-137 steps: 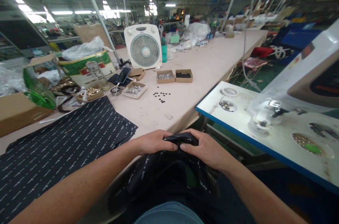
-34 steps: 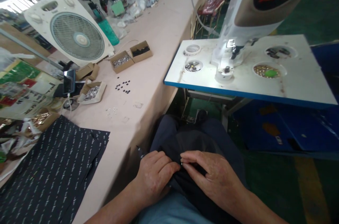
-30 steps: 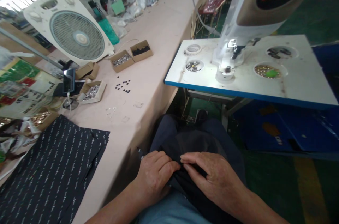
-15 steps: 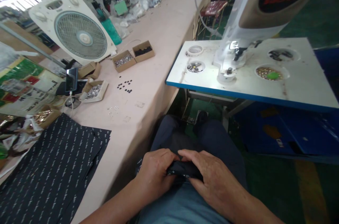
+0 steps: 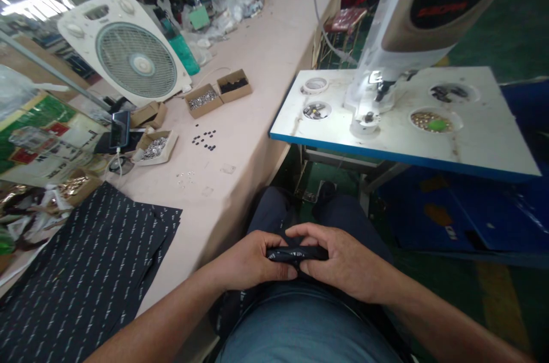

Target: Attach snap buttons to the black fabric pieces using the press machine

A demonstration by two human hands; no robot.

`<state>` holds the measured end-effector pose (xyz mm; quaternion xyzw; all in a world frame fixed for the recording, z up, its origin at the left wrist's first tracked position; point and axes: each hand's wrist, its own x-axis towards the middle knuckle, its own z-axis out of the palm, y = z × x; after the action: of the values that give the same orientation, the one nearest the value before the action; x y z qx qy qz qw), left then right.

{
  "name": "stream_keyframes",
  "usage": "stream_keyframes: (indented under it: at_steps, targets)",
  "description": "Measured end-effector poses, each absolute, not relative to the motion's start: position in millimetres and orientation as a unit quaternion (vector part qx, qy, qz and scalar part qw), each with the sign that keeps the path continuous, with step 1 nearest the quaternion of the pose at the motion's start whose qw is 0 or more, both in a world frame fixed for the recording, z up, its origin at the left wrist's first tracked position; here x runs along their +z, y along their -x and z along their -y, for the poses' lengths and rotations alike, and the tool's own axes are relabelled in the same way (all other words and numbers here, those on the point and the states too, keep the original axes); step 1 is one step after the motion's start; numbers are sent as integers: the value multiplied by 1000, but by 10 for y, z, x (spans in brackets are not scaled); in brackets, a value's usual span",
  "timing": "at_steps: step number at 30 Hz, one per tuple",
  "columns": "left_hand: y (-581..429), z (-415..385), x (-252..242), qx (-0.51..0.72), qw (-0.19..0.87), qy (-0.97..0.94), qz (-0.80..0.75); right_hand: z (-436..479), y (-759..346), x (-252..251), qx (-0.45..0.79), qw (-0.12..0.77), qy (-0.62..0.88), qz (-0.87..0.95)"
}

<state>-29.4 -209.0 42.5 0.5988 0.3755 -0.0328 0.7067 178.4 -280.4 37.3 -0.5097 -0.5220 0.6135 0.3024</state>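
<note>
Over my lap, my left hand and my right hand grip a rolled edge of black printed fabric between thumbs and fingers. The roll runs across from one hand to the other, and more of the fabric drapes down over my lap, partly hidden by my hands and shirt. To the left, a stack of black fabric pieces with rows of white lettering lies on the table.
A press machine stands on a white board with cups of small metal parts. On the table are a box fan, a phone, small boxes of fasteners and scattered black discs.
Both hands have turned the fabric edge, so the roll now shows its lettering and looks tighter. My left thumb has moved rightward along it. The view has shifted slightly.
</note>
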Motion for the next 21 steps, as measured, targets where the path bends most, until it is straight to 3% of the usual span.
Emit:
stream_keyframes:
  at_steps: [6, 21]
  targets:
    - [309, 2081, 432, -56, 745, -532, -398, 2759, -1802, 306, 692, 315, 478, 440]
    - [288, 2183, 370, -4, 781, -435, -448, 2759, -1722, 265, 659, 298, 524, 450]
